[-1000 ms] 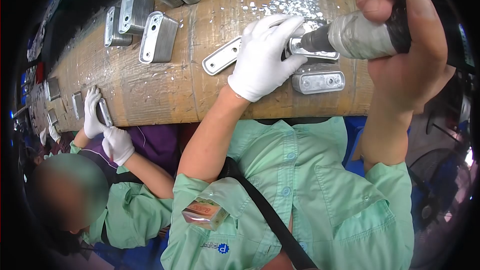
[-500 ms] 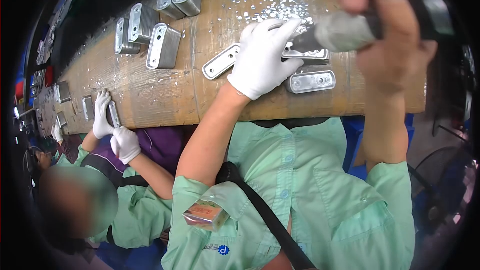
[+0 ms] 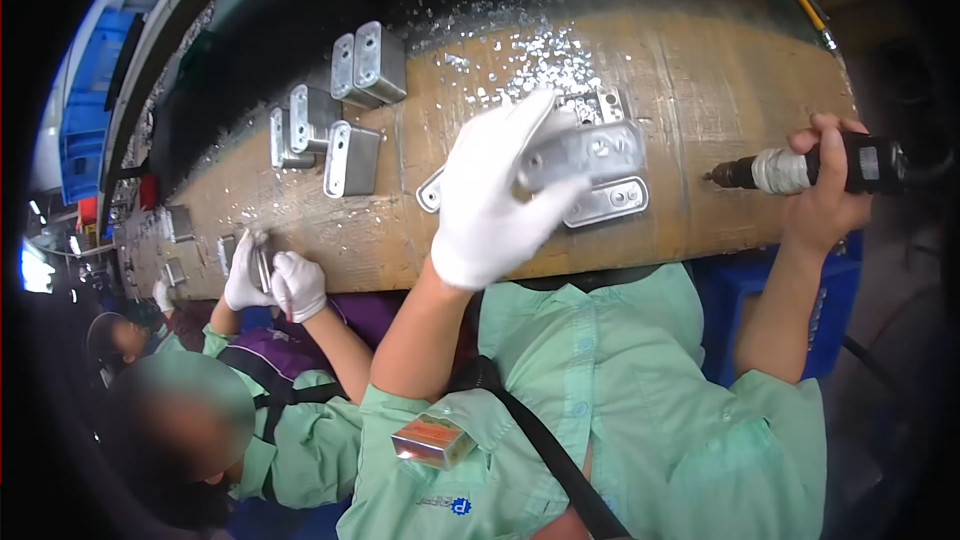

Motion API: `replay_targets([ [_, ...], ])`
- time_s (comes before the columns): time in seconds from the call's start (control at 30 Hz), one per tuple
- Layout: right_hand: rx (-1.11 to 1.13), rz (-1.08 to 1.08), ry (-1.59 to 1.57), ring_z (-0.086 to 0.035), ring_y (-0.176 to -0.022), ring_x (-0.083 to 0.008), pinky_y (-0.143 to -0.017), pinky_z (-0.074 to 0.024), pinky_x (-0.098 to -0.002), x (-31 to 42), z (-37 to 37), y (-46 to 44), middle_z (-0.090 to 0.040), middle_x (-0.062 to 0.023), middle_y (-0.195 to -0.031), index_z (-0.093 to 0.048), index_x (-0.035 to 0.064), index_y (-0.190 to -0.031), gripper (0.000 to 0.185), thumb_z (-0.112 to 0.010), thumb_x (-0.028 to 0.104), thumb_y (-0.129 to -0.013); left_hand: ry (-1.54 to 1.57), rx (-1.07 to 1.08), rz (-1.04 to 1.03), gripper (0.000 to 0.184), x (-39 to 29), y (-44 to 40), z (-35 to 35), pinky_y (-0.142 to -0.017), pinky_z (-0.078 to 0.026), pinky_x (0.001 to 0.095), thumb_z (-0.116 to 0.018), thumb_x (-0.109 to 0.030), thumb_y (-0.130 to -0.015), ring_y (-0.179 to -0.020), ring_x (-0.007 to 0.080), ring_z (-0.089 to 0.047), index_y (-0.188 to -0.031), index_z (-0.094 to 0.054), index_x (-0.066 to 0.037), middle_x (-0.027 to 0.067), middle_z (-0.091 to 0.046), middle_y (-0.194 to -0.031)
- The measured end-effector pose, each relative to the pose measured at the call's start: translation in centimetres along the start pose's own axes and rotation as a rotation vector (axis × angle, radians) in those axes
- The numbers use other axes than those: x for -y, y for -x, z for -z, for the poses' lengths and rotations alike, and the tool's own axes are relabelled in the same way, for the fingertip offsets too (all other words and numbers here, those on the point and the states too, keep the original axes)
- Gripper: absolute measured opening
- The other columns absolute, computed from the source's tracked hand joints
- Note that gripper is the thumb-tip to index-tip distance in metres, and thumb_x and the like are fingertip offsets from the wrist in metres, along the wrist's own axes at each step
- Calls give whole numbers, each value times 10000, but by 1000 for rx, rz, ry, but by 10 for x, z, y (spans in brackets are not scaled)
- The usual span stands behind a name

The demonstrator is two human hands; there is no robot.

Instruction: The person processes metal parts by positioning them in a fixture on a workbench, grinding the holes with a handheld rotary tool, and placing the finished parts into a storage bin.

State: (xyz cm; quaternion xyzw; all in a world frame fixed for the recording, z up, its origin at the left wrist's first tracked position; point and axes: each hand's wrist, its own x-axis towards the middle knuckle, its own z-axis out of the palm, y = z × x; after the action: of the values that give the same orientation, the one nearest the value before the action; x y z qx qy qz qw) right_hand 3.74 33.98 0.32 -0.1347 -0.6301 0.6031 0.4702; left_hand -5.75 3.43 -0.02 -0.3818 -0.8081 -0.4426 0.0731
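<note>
At the frame's centre the left hand (image 3: pixel 490 192) held a blurred plate (image 3: pixel 592 154); at right, the right hand (image 3: pixel 828 178) gripped a drill (image 3: pixel 781 171), its tip off the plates. Two loose plates (image 3: pixel 608 202) lay nearby; stacks (image 3: pixel 353 160) stood upper left, whether finished or waiting unclear.

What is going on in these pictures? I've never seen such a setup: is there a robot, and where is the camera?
There is no robot here, just a person using two hands. The only camera is worn on that person's head, looking down past the chest.

The gloved left hand grips a metal piece, slightly blurred. The bare right hand holds a dark tool with pale wrapping, its tip pointing left across the picture.

On the worktable lie scattered shiny bits, with similar metal pieces clustered to the left. Further left, another person's gloved hands are at the table's edge.
</note>
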Motion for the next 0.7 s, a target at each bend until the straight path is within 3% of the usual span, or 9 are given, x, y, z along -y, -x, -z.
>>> replay_targets([
  [0.07,-19,-8,16,-677,-740,-163,-699,-560,-312,-2,2,-2,-715,-137,-974,-587,-43,-1162,264,-691,35,-933,215,-91,-29,816,-18,-1,10,-1005,-511,380,-891,-94,-726,-1116,272,-687,-1438,-518,51,143,-734,-1188],
  [0.13,-11,-19,-4,-677,-744,-162,-708,-558,-313,-5,4,-2,-714,-136,-967,-587,-48,-1160,263,-691,43,-935,488,-129,43,884,-34,1,17,-1023,-519,388,-924,-86,-722,-1173,255,-671,-1459,-473,100,188,-721,-1206],
  [0.4,40,-11,15,-675,-756,-151,-739,-546,-297,-4,2,2,-714,-121,-939,-572,-39,-1163,267,-686,66,-947,679,-99,33,945,-44,5,17,-1077,-483,438,-900,-43,-770,-1236,303,-633,-1515,-344,130,237,-653,-1315],
  [0.5,27,0,40,-672,-760,-146,-743,-542,-291,-3,3,3,-714,-115,-936,-572,-36,-1162,266,-685,78,-949,661,-123,64,927,-41,9,16,-1070,-485,426,-893,-51,-778,-1230,289,-636,-1519,-359,107,227,-662,-1303],
  [0.6,-16,-29,44,-670,-759,-143,-744,-541,-289,-4,1,2,-713,-110,-939,-589,-36,-1148,257,-686,88,-945,448,-168,214,858,-14,29,26,-1038,-503,392,-866,-43,-793,-1190,253,-658,-1509,-407,74,202,-679,-1286],
  [0.67,-47,-53,53,-668,-757,-144,-744,-541,-289,-6,5,0,-713,-107,-946,-601,-36,-1137,248,-685,92,-942,-48,-171,310,714,18,47,35,-966,-534,323,-829,-32,-800,-1097,197,-696,-1436,-515,49,159,-709,-1243],
  [0.7,-59,-46,49,-667,-754,-147,-741,-532,-284,-8,5,-1,-711,-102,-906,-636,-38,-1101,241,-702,109,-923,-67,-190,409,706,35,59,37,-955,-539,321,-831,-32,-797,-1089,198,-697,-1428,-524,45,156,-712,-1237],
])
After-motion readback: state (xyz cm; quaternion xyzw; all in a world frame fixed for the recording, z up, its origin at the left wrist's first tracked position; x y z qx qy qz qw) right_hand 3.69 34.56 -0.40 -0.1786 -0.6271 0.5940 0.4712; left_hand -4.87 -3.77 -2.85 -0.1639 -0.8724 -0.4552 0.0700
